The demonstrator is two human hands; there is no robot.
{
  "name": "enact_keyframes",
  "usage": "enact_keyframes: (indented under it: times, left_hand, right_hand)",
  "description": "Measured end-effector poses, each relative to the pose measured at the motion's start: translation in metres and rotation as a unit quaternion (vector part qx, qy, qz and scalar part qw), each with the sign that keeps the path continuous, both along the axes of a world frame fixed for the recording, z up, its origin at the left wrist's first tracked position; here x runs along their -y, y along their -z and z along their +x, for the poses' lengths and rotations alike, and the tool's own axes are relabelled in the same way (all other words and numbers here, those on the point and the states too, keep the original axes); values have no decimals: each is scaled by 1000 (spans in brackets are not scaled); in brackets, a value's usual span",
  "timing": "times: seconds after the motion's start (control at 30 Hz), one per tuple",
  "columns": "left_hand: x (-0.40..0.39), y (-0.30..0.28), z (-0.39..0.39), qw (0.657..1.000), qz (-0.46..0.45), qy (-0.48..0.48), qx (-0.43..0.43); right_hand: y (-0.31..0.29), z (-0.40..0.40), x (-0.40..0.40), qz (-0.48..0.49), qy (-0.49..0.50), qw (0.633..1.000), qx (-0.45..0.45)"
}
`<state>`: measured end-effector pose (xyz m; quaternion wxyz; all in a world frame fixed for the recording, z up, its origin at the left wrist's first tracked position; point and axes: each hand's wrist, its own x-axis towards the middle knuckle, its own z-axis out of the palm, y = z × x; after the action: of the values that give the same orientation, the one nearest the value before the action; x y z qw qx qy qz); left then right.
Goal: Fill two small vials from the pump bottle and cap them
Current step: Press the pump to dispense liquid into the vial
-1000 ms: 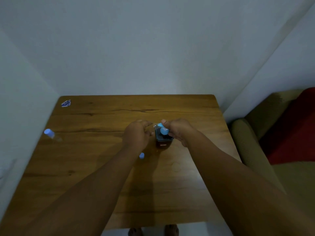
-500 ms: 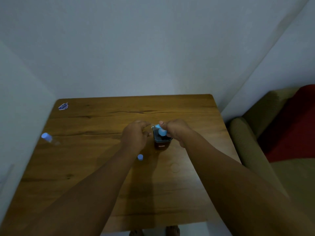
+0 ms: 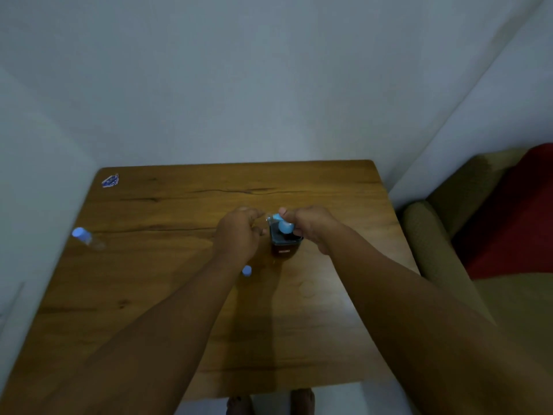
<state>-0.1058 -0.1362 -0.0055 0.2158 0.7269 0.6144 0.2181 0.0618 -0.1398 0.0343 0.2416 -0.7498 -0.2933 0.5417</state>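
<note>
Count: one pump bottle (image 3: pixel 284 244), two vials, one loose blue cap (image 3: pixel 247 271), two hands.

The pump bottle stands upright near the centre of the wooden table (image 3: pixel 149 295); its body is dark and squarish, its pump head (image 3: pixel 284 225) light blue and rounded. The right hand (image 3: pixel 311 227) curls round the bottle's far right side, thumb on the pump head. The left hand (image 3: pixel 238 235) pinches a small clear vial (image 3: pixel 268 218) at the nozzle; its fingertips are pressed together.

A second vial (image 3: pixel 86 238), clear with a blue cap, lies on its side near the left table edge. The loose blue cap rests beside the left wrist. A blue sticker (image 3: pixel 110 181) marks the far left corner.

The table surface is grained wood with rounded corners. Walls close its far and left sides; a sofa (image 3: pixel 443 235) adjoins the right.
</note>
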Motion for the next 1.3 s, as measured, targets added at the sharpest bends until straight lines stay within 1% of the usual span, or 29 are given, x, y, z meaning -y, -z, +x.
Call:
enact_keyframes:
  times: [0.07,0.13,0.33,0.47,0.5,0.73,0.87,1.0,1.13,1.23,1.3]
  left_hand:
    - [0,1,0,1000,2,0,2]
    - [1,1,-1,1000,9,1,-2]
    - [2,3,0,1000,1,-4,-11]
    - [1,2,1,1000,-6,-7,-9]
    - [0,2,2,1000,-7,-9,-14]
    - [-4,1,1,1000,-3,8,-25]
    - [-3,-1,2,999,-12,-2,-30]
    - [-2,1,2,1000,-18,-8,-24]
    - [-2,5,2,1000,-18,-9,-16]
    - [-3,6,3,1000,-13,-11,-14]
    - [-3,6,3,1000,-6,-10,-13]
  right_hand:
    - [0,1,2,4,8,1000,-18]
    - [0,1,3,1,-5,1000,-21]
    - [-4,-3,-1,-3,-39,998,49]
    - [-9,1,6,-4,-16,1000,-11]
    - [-10,2,7,-6,-21,1000,-14]
    - [-12,-3,-1,-6,-54,997,48]
    - [-13,0,6,3,-28,1000,7]
    - [-11,-2,5,9,-39,999,22]
    - [-11,-4,2,-4,-63,996,57]
    - [-11,-1,5,-4,-40,999,20]
    - [-11,1,7,-3,-41,999,11]
